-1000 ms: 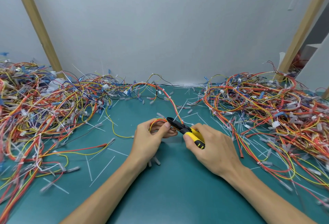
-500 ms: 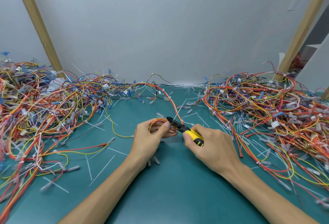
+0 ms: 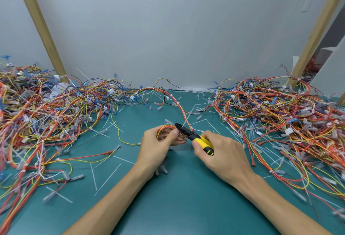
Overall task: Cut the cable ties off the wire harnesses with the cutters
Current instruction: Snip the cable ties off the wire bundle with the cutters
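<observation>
Cutters (image 3: 193,137) diagonal, tips leftward at harness (image 3: 165,127)

A workshop bench for wiring work is shown. A teal mat (image 3: 177,197) is laid under the fingers (image 3: 180,141), and clipped white cable ties (image 3: 107,179) are scattered over it on either side of them. Tangled wire harnesses (image 3: 46,115) are heaped well to the left of the fingers, and a second heap (image 3: 280,108) is piled to their right. Yellow-handled cutters (image 3: 194,136) are gripped in the fingers themselves. Beyond the fingers the bench is closed off by a plain white panel (image 3: 168,39), which is flanked by a bare wooden post (image 3: 40,24) and a second post (image 3: 315,29).
</observation>
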Action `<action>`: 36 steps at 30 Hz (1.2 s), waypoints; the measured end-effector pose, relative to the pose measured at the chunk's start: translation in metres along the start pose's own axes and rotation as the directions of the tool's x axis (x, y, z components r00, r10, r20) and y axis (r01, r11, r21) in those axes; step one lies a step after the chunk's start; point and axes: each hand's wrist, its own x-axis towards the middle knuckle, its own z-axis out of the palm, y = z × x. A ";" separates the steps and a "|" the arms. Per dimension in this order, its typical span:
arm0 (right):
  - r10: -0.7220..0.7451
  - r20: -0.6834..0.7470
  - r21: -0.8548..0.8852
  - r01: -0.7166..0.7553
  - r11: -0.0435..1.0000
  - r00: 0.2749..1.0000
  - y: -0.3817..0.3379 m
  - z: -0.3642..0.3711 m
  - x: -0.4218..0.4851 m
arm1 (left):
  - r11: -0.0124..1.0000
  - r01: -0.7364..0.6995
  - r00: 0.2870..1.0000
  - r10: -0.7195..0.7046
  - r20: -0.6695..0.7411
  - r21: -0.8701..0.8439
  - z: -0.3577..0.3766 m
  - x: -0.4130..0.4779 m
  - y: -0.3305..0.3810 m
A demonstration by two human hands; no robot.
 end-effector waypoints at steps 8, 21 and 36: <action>0.003 -0.011 -0.003 -0.003 1.000 1.000 0.001 0.002 -0.001 | 1.000 -0.006 1.000 0.006 0.002 0.003 0.000 0.001 -0.002; -0.010 0.004 0.005 0.010 1.000 1.000 0.001 0.001 0.000 | 1.000 -0.004 1.000 0.004 -0.005 0.014 -0.001 0.000 -0.002; -0.005 0.013 0.021 0.005 1.000 1.000 0.002 0.001 -0.001 | 1.000 -0.002 1.000 0.002 -0.004 0.020 0.000 0.000 0.000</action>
